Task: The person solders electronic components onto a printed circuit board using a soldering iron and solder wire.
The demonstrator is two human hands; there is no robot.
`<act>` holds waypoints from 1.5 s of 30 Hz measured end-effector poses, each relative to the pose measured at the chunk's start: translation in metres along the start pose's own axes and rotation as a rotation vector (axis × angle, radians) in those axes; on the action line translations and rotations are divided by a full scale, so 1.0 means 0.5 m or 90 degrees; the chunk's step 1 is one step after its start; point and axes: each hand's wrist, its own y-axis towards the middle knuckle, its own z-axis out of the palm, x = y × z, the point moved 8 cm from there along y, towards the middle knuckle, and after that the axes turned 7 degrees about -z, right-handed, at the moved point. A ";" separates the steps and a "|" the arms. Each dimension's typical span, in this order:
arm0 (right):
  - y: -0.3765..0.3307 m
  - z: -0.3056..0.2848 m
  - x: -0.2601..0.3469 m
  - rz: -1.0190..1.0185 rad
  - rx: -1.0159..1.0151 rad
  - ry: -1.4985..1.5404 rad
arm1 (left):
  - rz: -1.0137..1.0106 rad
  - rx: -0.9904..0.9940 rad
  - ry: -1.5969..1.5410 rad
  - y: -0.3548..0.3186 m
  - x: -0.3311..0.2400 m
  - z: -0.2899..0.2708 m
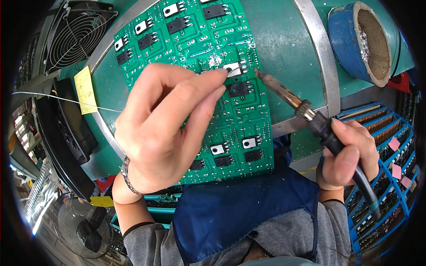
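Note:
A large green circuit board [195, 53] lies across the bench, carrying several white-and-black three-legged components. My left hand [166, 119] hovers over its middle, thumb and forefinger pinched on a thin solder wire [66, 100] that trails off to the left. The wire's short end reaches over a white-faced component [232, 69]. In my right hand [353, 155] is a soldering iron [326, 133], gripped by its black handle. Its dark tip [259, 74] points left, close to the board's right edge and a little right of that component's legs. Whether the tip touches the board I cannot tell.
A blue round container [348, 42] with metallic bits inside stands at the far right. A fan with a wire guard [75, 40] is at the far left, beside a yellow paper [85, 90]. Blue racks holding boards [386, 146] stand at the right. Curved metal rails [317, 44] cross the bench.

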 end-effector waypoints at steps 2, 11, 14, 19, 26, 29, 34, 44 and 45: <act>-0.001 -0.011 -0.006 -0.020 -0.016 0.038 | -0.015 -0.006 -0.008 0.008 0.001 -0.001; 0.014 -0.002 -0.021 0.012 -0.001 0.012 | 0.051 -0.037 0.023 0.001 0.004 0.014; 0.026 0.003 -0.028 -0.015 0.025 0.051 | 0.045 -0.030 0.017 0.003 0.004 0.017; 0.033 0.016 -0.019 0.029 0.015 -0.001 | 0.025 -0.015 0.023 0.003 0.005 0.020; 0.036 0.022 -0.022 0.090 0.050 0.012 | 0.037 -0.006 0.028 0.002 0.009 0.028; 0.041 0.023 -0.018 0.057 0.034 -0.027 | 0.042 -0.007 0.029 0.001 0.008 0.029; 0.049 0.018 -0.014 0.046 0.034 -0.011 | 0.055 -0.004 0.036 0.006 0.001 0.034; 0.047 0.023 -0.012 0.028 0.027 -0.006 | 0.068 -0.007 0.043 0.002 0.004 0.037; 0.047 0.021 -0.012 0.033 0.031 -0.004 | 0.073 -0.014 0.041 0.004 0.002 0.034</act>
